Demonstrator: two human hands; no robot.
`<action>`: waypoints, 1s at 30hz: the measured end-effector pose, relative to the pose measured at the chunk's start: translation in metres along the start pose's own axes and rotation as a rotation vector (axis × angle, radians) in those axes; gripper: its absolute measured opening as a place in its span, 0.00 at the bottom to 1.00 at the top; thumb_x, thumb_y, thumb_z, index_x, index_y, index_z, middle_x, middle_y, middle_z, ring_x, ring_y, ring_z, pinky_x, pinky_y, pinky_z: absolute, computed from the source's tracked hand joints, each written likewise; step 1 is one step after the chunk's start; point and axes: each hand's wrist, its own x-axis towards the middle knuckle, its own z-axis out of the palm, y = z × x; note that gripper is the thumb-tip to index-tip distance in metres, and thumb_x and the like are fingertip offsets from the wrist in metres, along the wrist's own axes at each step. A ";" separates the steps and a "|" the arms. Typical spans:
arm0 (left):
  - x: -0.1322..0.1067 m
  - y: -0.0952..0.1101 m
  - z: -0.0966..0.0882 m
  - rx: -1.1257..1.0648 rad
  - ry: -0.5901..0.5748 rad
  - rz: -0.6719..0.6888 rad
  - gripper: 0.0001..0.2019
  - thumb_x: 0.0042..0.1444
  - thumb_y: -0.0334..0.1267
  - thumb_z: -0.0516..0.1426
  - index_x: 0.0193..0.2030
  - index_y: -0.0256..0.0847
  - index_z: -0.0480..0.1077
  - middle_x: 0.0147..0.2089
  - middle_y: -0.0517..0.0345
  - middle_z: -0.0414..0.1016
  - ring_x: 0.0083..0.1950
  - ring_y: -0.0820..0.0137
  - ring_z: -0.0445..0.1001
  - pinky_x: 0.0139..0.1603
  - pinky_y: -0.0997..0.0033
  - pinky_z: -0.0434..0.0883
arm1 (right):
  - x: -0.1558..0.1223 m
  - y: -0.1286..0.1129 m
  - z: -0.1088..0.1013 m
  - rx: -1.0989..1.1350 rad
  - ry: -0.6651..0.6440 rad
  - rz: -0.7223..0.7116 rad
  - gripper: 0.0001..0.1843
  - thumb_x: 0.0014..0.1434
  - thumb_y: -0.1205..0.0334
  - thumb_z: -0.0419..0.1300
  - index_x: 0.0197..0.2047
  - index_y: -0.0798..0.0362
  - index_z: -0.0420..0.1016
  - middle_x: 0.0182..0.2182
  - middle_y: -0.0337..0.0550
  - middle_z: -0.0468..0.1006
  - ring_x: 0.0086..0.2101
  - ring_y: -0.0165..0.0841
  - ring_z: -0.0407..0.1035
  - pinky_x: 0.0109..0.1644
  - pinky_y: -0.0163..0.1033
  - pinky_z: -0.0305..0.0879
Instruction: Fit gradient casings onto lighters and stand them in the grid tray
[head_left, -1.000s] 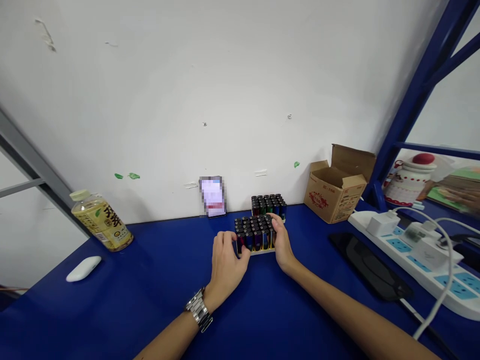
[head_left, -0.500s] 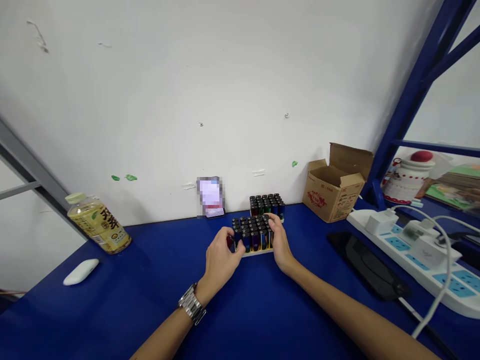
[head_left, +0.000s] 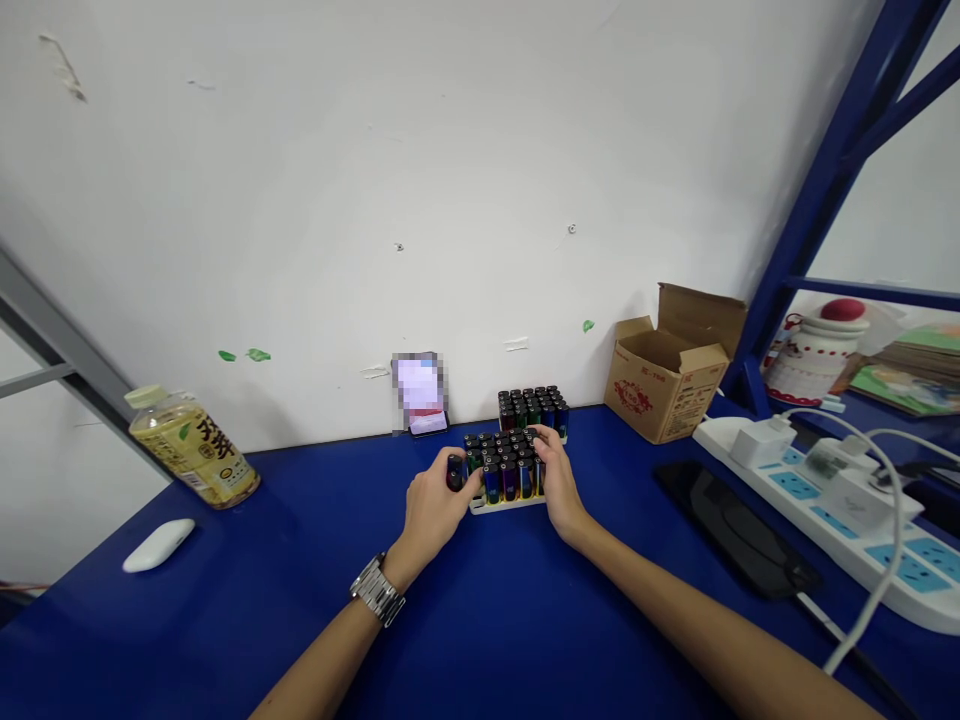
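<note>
A white tray stands mid-table, packed with upright shiny coloured lighters with black tops. At its left front corner a slot is bare. My left hand, wearing a metal watch, is closed around what look like two dark lighters, just left of the tray; its thumb is near the tray's corner. My right hand is curved against the tray's right side, fingers resting on the end lighters there. Behind stands a second block of similar lighters near the wall.
An open cardboard box is at back right, beside a white power strip with chargers and cables. A black phone lies in front. Another phone leans on the wall. At left are a drink bottle and white case.
My left hand has drawn slightly left from the tray with the lighters in its grip, baring the front left slot. My right hand stays at the tray's right side.
</note>
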 end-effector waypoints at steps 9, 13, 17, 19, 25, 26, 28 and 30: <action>0.009 -0.003 -0.008 -0.324 0.121 -0.074 0.14 0.55 0.48 0.52 0.25 0.43 0.60 0.15 0.68 0.62 0.18 0.74 0.62 0.23 0.74 0.61 | 0.000 -0.001 0.000 -0.029 0.020 0.023 0.15 0.59 0.51 0.49 0.45 0.48 0.67 0.43 0.43 0.72 0.47 0.41 0.65 0.49 0.43 0.62; 0.012 -0.006 -0.007 -0.160 -0.070 0.006 0.14 0.52 0.49 0.55 0.24 0.43 0.61 0.16 0.67 0.65 0.20 0.73 0.65 0.25 0.74 0.61 | 0.001 0.001 0.000 -0.004 -0.004 0.009 0.15 0.59 0.51 0.49 0.45 0.49 0.66 0.42 0.43 0.72 0.45 0.40 0.66 0.49 0.44 0.62; 0.015 -0.008 -0.006 0.013 -0.127 0.003 0.13 0.55 0.46 0.51 0.24 0.43 0.62 0.18 0.65 0.70 0.23 0.71 0.70 0.29 0.73 0.63 | 0.002 0.002 -0.001 -0.005 -0.008 0.011 0.15 0.59 0.51 0.48 0.45 0.49 0.65 0.42 0.43 0.71 0.44 0.40 0.66 0.48 0.44 0.62; 0.019 -0.012 -0.010 0.111 -0.129 -0.070 0.14 0.55 0.45 0.49 0.21 0.43 0.61 0.18 0.62 0.72 0.23 0.69 0.72 0.29 0.73 0.64 | 0.002 0.002 -0.001 -0.018 0.006 0.011 0.15 0.59 0.52 0.49 0.45 0.49 0.66 0.42 0.43 0.72 0.45 0.40 0.66 0.49 0.43 0.62; 0.031 -0.031 -0.025 0.330 -0.142 -0.111 0.17 0.54 0.50 0.51 0.19 0.43 0.62 0.20 0.57 0.74 0.24 0.65 0.72 0.25 0.72 0.59 | 0.001 -0.001 -0.002 -0.038 -0.001 0.026 0.14 0.59 0.52 0.49 0.45 0.48 0.66 0.40 0.42 0.73 0.42 0.40 0.67 0.45 0.42 0.63; 0.032 -0.033 -0.026 0.368 -0.138 -0.100 0.18 0.54 0.51 0.51 0.19 0.43 0.61 0.21 0.56 0.73 0.25 0.65 0.73 0.25 0.72 0.59 | 0.001 -0.001 -0.002 -0.041 0.003 0.024 0.14 0.59 0.53 0.49 0.45 0.48 0.67 0.39 0.41 0.73 0.41 0.40 0.67 0.44 0.42 0.63; 0.033 -0.038 -0.027 0.447 -0.123 -0.080 0.18 0.56 0.50 0.49 0.20 0.43 0.62 0.23 0.53 0.73 0.28 0.63 0.73 0.26 0.71 0.59 | 0.001 -0.001 -0.002 -0.042 0.007 0.013 0.14 0.59 0.53 0.49 0.44 0.48 0.67 0.38 0.41 0.73 0.40 0.39 0.67 0.44 0.42 0.63; 0.033 -0.041 -0.028 0.522 -0.102 -0.072 0.16 0.58 0.47 0.48 0.24 0.41 0.65 0.27 0.50 0.74 0.31 0.62 0.74 0.29 0.70 0.61 | 0.001 -0.001 -0.002 -0.036 -0.001 0.003 0.14 0.59 0.53 0.49 0.44 0.48 0.67 0.38 0.41 0.73 0.40 0.39 0.66 0.44 0.42 0.63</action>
